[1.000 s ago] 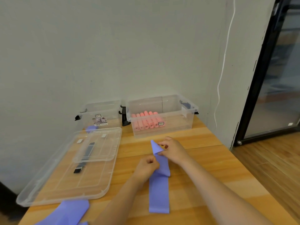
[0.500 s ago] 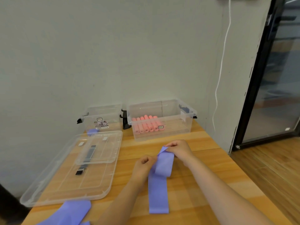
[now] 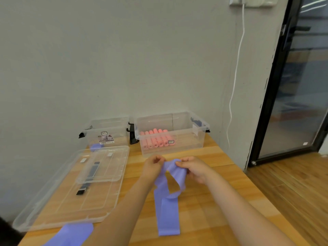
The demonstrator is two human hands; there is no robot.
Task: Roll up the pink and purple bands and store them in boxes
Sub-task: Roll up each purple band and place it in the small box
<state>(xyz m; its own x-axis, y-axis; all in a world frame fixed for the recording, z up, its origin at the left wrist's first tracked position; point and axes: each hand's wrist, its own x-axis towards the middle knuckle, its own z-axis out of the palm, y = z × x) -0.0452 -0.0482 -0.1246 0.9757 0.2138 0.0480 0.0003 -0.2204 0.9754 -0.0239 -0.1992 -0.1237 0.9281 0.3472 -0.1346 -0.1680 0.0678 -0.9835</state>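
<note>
Head view first, and it is the only one. Both hands are raised just above the middle of the bench [image 3: 204,197], working the far end of a purple band [image 3: 166,210]. The left hand [image 3: 152,166] has its grip pinched closed on the band's top left edge, and the right hand [image 3: 192,168] has its grip closed on the top right edge, fingers curled round the fabric. Between them the band's upper part hangs in a loose open loop, while its lower length lies flat on the wood and runs toward the near edge.

As for progress, the clear box [image 3: 172,132] at the far edge, right of centre, already holds a row of pink rolls [image 3: 156,139], so the pink half looks well along or finished. The second clear box [image 3: 106,130], to its left by the wall, seems to hold one purple roll [image 3: 95,147], though the lid in front partly hides it. This band is not yet rolled, only looped, and another purple band [image 3: 72,235] waits at the near left corner.

Room is fair. A large clear lid [image 3: 58,201] with a smaller lid [image 3: 106,164] on it fills the left side of the bench. The right side is bare wood up to its edge, beyond which the floor drops away, so I'd judge rolling toward the far edge safest.
</note>
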